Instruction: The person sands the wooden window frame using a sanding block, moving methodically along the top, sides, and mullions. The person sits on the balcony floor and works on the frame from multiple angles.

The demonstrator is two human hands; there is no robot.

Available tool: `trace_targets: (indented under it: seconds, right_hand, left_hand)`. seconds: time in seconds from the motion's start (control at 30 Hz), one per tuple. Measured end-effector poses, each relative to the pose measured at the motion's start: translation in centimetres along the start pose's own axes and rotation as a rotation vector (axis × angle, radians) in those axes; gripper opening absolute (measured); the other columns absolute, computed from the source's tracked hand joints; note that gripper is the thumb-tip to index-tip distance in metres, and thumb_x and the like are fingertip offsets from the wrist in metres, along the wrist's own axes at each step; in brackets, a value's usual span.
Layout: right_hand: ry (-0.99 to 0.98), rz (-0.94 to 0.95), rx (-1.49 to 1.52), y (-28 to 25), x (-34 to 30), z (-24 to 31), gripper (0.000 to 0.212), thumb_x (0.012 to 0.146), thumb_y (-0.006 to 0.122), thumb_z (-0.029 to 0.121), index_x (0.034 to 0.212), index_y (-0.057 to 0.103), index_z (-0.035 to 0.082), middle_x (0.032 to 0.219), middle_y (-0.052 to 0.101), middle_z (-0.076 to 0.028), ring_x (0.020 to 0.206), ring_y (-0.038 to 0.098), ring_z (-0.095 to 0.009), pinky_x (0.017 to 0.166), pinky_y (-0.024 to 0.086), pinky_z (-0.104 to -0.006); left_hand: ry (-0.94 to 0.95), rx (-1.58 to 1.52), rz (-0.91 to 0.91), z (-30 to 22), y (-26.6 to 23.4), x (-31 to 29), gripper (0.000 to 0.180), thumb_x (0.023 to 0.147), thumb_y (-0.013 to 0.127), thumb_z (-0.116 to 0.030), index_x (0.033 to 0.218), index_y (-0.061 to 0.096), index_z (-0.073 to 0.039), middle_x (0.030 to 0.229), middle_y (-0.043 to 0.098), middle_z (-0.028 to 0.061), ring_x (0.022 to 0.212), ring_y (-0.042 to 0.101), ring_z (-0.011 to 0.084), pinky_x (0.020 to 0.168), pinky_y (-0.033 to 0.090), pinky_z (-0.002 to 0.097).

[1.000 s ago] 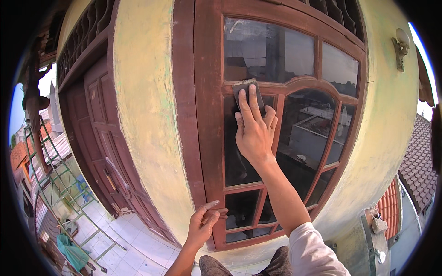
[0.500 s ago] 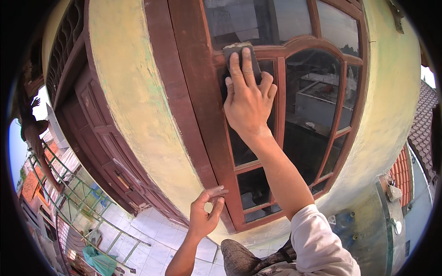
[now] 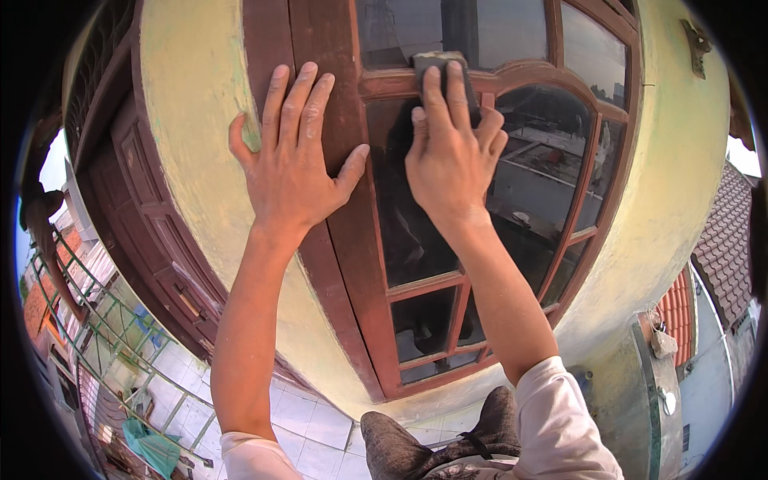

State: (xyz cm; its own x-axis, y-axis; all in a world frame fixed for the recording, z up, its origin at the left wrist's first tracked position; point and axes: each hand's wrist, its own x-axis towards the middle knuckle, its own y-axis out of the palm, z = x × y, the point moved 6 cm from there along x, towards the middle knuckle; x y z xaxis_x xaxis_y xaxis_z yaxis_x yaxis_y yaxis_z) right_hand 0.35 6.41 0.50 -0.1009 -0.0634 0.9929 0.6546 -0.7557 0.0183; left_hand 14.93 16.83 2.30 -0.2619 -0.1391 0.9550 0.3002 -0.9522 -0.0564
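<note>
My right hand (image 3: 452, 152) presses a dark sanding block (image 3: 442, 70), with a pale, rough upper edge, against a reddish-brown wooden crossbar of the window (image 3: 384, 82). Two fingers lie along the block, the thumb is at its left side, and the other fingers are bent beside it. Fingers spread, my left hand (image 3: 292, 152) rests flat on the wide brown frame (image 3: 340, 120), its little finger reaching over the yellow wall's edge. Pale dust marks its fingers. Dark glass panes (image 3: 532, 176) reflect rooftops behind my right hand.
Yellow wall (image 3: 188, 120) stands on both sides of the window, and a brown panelled door (image 3: 136, 184) is at left. Green metal scaffolding (image 3: 104, 320) with a partly seen person (image 3: 48, 232) is at far left. White tiles (image 3: 308, 424) lie below my legs.
My left hand has risen from the frame's lower part and now lies spread on its upper part. My right hand has slid the sanding block slightly right and up along the crossbar.
</note>
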Motion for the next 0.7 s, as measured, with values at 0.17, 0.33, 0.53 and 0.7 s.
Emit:
trace_targets:
  seconds: [0.17,0.33,0.53,0.7]
  right_hand:
    - [-0.013,-0.058,-0.036,-0.5,-0.6,-5.3,0.043,0.108,0.060,0.023,0.151,0.063,0.019,0.160,0.057,-0.003,0.111,0.051,-0.032,0.101,0.038,-0.0447]
    - [-0.133,0.041,0.139,0.5,-0.9,0.6,0.052,0.104,0.065,0.025,0.155,0.057,0.028,0.166,0.049,0.005,0.121,0.049,-0.035,0.111,0.035,-0.0456]
    - [-0.298,-0.025,-0.054,-0.3,0.6,-6.4,0.045,0.107,0.063,0.022,0.151,0.064,0.031,0.163,0.053,0.010,0.117,0.049,-0.030,0.109,0.035,-0.0399]
    - [-0.518,0.164,0.028,-1.6,2.9,-10.5,0.048,0.105,0.065,0.023,0.151,0.063,0.033,0.162,0.053,0.016,0.117,0.051,-0.030,0.112,0.035,-0.0395]
  left_hand:
    - [0.081,0.066,-0.012,0.2,1.3,-0.9,0.074,0.092,0.067,-0.062,0.160,0.048,-0.037,0.171,0.040,-0.0024,0.160,0.028,0.0203,0.118,0.016,0.0611]
    - [0.017,0.106,-0.011,0.2,1.0,-0.8,0.079,0.087,0.069,-0.068,0.158,0.048,-0.041,0.164,0.042,-0.0024,0.158,0.030,0.0212,0.115,0.017,0.0657]
    - [0.015,0.043,-0.121,-0.8,1.4,-0.8,0.097,0.081,0.077,-0.070,0.162,0.038,-0.033,0.163,0.041,-0.0018,0.159,0.030,0.0235,0.112,0.022,0.0699]
    - [0.025,0.057,-0.151,-1.8,1.5,-0.8,0.100,0.082,0.078,-0.067,0.163,0.033,-0.030,0.165,0.039,-0.0028,0.159,0.030,0.0245,0.113,0.023,0.0706]
